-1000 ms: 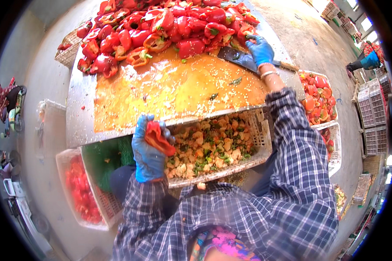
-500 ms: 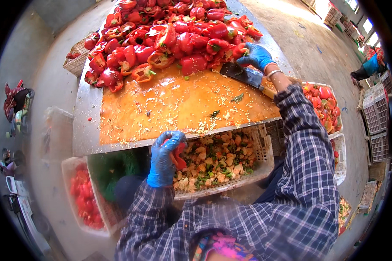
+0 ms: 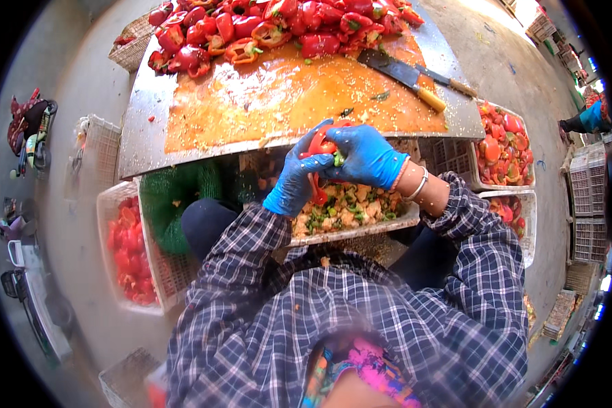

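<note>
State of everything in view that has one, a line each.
Left hand, gloved, closed on the red pepper
Right hand, gloved, closed on it too
Red pepper, cut, green bits showing
Wide knife, lying flat, unheld
Narrow knife, lying alongside, unheld
Pepper pile, heaped, many cut open
Tabletop, wet-looking, seed-strewn
Scrap crate, holding pale and green scraps

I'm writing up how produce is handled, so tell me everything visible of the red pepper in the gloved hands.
The red pepper looks bright, smooth and glossy, with a small green part, probably stem, in view. The left hand and right hand, in blue gloves, grip it from either side, their fingers hiding much of it. Red shows above and below the fingers; whether in one piece or several, I cannot tell. It is held up, apparently over a crate of scraps.
</note>
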The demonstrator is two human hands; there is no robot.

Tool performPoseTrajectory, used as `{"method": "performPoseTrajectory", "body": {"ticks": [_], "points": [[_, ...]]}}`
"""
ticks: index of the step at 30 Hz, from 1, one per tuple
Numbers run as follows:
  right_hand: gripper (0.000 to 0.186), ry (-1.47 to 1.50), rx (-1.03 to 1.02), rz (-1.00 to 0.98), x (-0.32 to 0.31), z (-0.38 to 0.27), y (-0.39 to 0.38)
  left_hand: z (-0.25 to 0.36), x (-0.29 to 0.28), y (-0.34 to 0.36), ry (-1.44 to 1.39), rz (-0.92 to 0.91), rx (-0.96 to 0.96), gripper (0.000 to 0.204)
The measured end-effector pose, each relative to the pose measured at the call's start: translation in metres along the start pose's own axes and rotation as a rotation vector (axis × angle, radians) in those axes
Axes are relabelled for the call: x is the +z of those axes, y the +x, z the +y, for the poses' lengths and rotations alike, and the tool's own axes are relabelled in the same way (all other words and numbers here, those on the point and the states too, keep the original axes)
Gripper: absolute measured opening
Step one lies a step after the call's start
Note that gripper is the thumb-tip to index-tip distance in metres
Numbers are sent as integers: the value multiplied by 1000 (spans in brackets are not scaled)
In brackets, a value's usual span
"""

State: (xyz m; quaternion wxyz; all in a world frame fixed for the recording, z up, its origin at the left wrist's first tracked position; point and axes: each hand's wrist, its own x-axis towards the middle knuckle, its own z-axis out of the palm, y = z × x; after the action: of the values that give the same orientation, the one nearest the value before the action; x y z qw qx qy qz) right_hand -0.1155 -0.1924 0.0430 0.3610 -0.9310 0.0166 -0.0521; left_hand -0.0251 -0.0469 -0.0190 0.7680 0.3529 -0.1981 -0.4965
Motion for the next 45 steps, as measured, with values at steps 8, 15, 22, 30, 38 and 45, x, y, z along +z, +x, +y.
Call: {"method": "performPoseTrajectory", "body": {"ticks": [8, 15, 22, 30, 38, 45], "points": [[29, 1093, 441, -44, 2, 10, -28, -3, -4, -5, 52, -61, -166, 65], [17, 787, 194, 190, 28, 22, -25, -14, 6, 0, -12, -8, -135, 68], [12, 737, 72, 320, -23, 1, -28, -15, 10, 4, -144, 77, 64, 61], [92, -325, -171, 250, -63, 15, -34, 13, -18, 10, -247, 115, 38, 65], [47, 761, 115, 247, -28, 21, -23, 6, -18, 8, 62, 279, -152, 81], [46, 680, 354, 279, 10, 56, -7, -4, 20, 1, -126, 177, -64, 49]]}}
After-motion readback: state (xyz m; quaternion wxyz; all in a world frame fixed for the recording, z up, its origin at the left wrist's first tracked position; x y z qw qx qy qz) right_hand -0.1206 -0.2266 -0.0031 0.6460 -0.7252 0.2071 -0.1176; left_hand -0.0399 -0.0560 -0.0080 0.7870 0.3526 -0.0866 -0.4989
